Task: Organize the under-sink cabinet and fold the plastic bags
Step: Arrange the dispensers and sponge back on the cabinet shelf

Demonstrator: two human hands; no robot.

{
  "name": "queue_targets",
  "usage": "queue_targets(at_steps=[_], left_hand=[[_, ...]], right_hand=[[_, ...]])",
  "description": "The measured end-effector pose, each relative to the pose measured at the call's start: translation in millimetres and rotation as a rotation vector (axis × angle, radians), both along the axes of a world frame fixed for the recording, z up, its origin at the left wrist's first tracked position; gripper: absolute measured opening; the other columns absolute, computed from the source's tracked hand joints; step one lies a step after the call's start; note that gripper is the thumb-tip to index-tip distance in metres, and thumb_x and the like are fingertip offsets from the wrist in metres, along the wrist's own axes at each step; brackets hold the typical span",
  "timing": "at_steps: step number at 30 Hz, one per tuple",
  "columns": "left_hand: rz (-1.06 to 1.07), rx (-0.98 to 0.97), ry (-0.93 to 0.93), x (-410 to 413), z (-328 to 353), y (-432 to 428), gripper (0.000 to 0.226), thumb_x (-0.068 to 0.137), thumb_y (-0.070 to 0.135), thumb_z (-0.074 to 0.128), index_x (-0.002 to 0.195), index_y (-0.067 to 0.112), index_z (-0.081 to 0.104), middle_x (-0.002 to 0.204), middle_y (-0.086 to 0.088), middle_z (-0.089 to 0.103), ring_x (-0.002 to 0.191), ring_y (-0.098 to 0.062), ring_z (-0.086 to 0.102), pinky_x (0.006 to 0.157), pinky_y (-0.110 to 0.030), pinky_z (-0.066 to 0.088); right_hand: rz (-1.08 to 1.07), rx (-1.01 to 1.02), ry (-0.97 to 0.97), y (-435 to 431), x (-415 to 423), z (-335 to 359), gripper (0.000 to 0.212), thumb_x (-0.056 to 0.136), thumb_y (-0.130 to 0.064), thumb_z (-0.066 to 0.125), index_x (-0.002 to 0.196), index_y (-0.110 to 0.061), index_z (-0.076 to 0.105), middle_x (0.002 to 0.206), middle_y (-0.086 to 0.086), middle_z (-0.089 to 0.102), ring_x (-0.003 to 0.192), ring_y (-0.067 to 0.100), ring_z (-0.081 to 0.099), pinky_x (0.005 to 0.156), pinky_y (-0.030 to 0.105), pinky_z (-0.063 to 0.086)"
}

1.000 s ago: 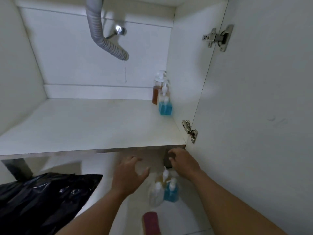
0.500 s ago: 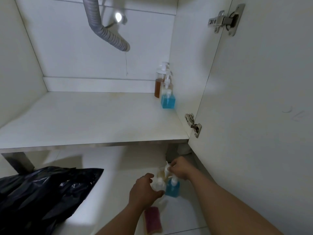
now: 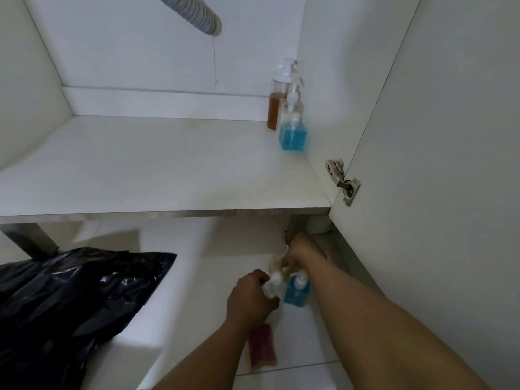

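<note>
On the floor tiles below the cabinet stand three pump bottles. My left hand is closed around the clear one. My right hand grips the amber one by its pump top. A blue soap bottle stands between my arms, untouched. A red sponge lies on the floor under my left wrist. Inside the white cabinet, on its shelf, three more bottles line the right wall: a blue one in front, a tall amber one behind, and a partly hidden one between.
A crumpled black plastic bag lies on the floor at the left. The open cabinet door stands at the right with a metal hinge. A grey corrugated drain hose hangs at the top. A metal cabinet leg stands lower left.
Both hands dropped from near the shelf edge to the floor bottles and closed on them. The view tilted downward.
</note>
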State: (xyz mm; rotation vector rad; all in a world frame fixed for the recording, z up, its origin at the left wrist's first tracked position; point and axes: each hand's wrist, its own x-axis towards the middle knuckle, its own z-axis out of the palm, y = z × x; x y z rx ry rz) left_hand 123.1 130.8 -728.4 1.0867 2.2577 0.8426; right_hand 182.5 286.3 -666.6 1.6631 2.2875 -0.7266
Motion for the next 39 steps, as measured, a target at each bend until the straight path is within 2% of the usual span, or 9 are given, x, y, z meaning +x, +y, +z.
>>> queue_targets(at_steps=[4, 10, 15, 21, 25, 28, 33, 37, 39], left_hand=[[0.040, 0.033, -0.022, 4, -2, -2, 0.039, 0.071, 0.037, 0.084, 0.105, 0.028, 0.067, 0.100, 0.007, 0.071, 0.077, -0.009, 0.058, 0.065, -0.022, 0.044], [0.073, 0.049, 0.005, -4, 15, -13, 0.040, 0.072, 0.034, 0.084, 0.108, 0.022, 0.071, 0.101, -0.001, 0.074, 0.085, -0.020, 0.067, 0.069, -0.026, 0.046], [0.105, 0.099, 0.056, -13, 40, -28, 0.038, 0.074, 0.034, 0.081, 0.109, 0.023, 0.070, 0.102, -0.001, 0.072, 0.084, -0.021, 0.065, 0.068, -0.026, 0.041], [0.127, 0.175, 0.114, -37, 91, -38, 0.046, 0.074, 0.043, 0.081, 0.113, 0.022, 0.070, 0.103, -0.001, 0.072, 0.081, -0.016, 0.065, 0.065, -0.024, 0.040], [0.150, 0.261, 0.147, -54, 132, -28, 0.056, 0.074, 0.046, 0.080, 0.121, 0.019, 0.068, 0.115, -0.003, 0.070, 0.101, -0.022, 0.066, 0.079, -0.027, 0.045], [0.202, 0.324, 0.137, -63, 158, -17, 0.051, 0.076, 0.042, 0.079, 0.118, 0.016, 0.070, 0.111, -0.004, 0.071, 0.102, -0.023, 0.067, 0.080, -0.028, 0.050], [0.242, 0.391, 0.105, -83, 180, -5, 0.060, 0.081, 0.038, 0.081, 0.132, 0.012, 0.063, 0.122, -0.007, 0.069, 0.111, -0.022, 0.065, 0.099, -0.036, 0.053], [0.252, 0.450, 0.008, -94, 186, 8, 0.062, 0.079, 0.038, 0.084, 0.131, 0.011, 0.063, 0.120, -0.005, 0.069, 0.106, -0.020, 0.066, 0.093, -0.037, 0.057], [0.254, 0.480, -0.005, -100, 188, 17, 0.060, 0.081, 0.038, 0.083, 0.130, 0.011, 0.062, 0.118, -0.004, 0.068, 0.103, -0.016, 0.065, 0.089, -0.029, 0.054]], right_hand=[[0.008, 0.045, -0.010, -2, -4, 8, 0.017, 0.083, -0.024, 0.073, 0.083, -0.016, 0.058, 0.086, 0.004, 0.061, 0.074, 0.017, 0.060, 0.065, 0.030, 0.050], [-0.001, 0.129, 0.085, -16, -3, 33, 0.015, 0.088, -0.023, 0.070, 0.092, -0.012, 0.060, 0.092, 0.005, 0.062, 0.083, 0.023, 0.062, 0.082, 0.039, 0.057], [0.103, 0.261, 0.133, -34, 5, 67, 0.025, 0.082, -0.026, 0.074, 0.091, -0.013, 0.056, 0.085, 0.003, 0.056, 0.078, 0.023, 0.060, 0.061, 0.030, 0.048], [0.131, 0.315, 0.258, -47, 12, 113, 0.044, 0.063, -0.050, 0.080, 0.077, -0.019, 0.052, 0.077, -0.002, 0.057, 0.065, 0.013, 0.055, 0.049, 0.024, 0.037], [0.093, 0.378, 0.355, -43, 12, 146, 0.055, 0.063, -0.055, 0.079, 0.093, -0.013, 0.060, 0.087, 0.003, 0.064, 0.075, 0.020, 0.062, 0.054, 0.027, 0.040], [0.060, 0.444, 0.418, -39, 9, 166, 0.053, 0.071, -0.047, 0.077, 0.106, -0.012, 0.058, 0.090, 0.002, 0.061, 0.079, 0.019, 0.061, 0.057, 0.028, 0.043], [-0.005, 0.449, 0.539, -27, -1, 173, 0.049, 0.085, -0.029, 0.074, 0.126, -0.012, 0.052, 0.108, 0.005, 0.060, 0.094, 0.021, 0.065, 0.082, 0.030, 0.056], [-0.055, 0.474, 0.616, -14, -8, 169, 0.045, 0.090, -0.029, 0.071, 0.128, -0.014, 0.051, 0.118, 0.005, 0.061, 0.101, 0.019, 0.065, 0.087, 0.026, 0.053], [-0.070, 0.466, 0.636, -5, -12, 168, 0.046, 0.091, -0.031, 0.070, 0.130, -0.014, 0.051, 0.122, 0.005, 0.060, 0.104, 0.019, 0.065, 0.087, 0.024, 0.051]])
